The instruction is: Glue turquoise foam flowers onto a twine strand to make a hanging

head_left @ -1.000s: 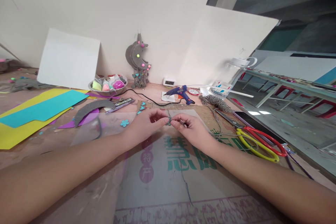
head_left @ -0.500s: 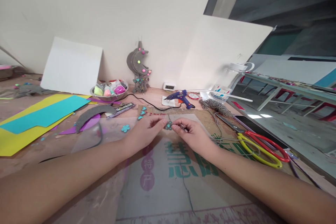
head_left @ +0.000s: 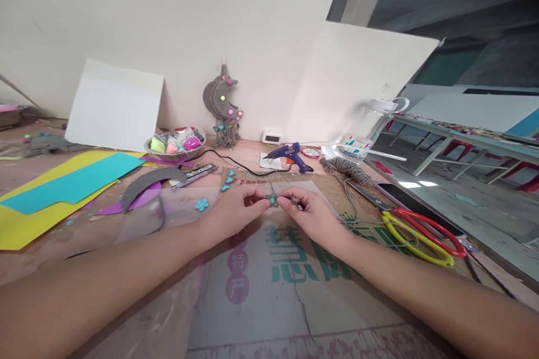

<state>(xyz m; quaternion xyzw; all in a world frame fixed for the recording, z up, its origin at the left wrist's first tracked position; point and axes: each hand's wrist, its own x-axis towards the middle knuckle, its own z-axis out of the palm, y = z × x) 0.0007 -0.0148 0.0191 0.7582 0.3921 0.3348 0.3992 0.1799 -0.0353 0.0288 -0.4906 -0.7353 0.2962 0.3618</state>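
A small grey-and-teal flower [head_left: 273,199] is pinched between the fingertips of both hands above the printed cardboard [head_left: 269,314]. My left hand [head_left: 229,212] grips its left side, thumb and fingers closed. On the other side, my right hand [head_left: 314,214] closes its thumb and finger at the flower's edge. A small shiny metal piece [head_left: 298,206] shows among the right fingers; its kind is unclear. Grey yarn [head_left: 271,186] runs up from the flower. A loose teal flower [head_left: 201,205] lies left of my left hand, and small teal pieces [head_left: 228,180] lie just beyond it.
A blue glue gun [head_left: 290,155] lies beyond the hands. To the right are a yarn bundle [head_left: 347,171], scissors [head_left: 416,235] and a phone [head_left: 415,207]. A bowl of coloured clay [head_left: 177,154], a grey crescent [head_left: 149,182] and teal sheet [head_left: 76,182] lie left. A moon ornament [head_left: 221,100] hangs behind.
The small flower has turned slightly and shifted a little to the right between the fingertips, so its teal petals show more. Both hands keep their hold.
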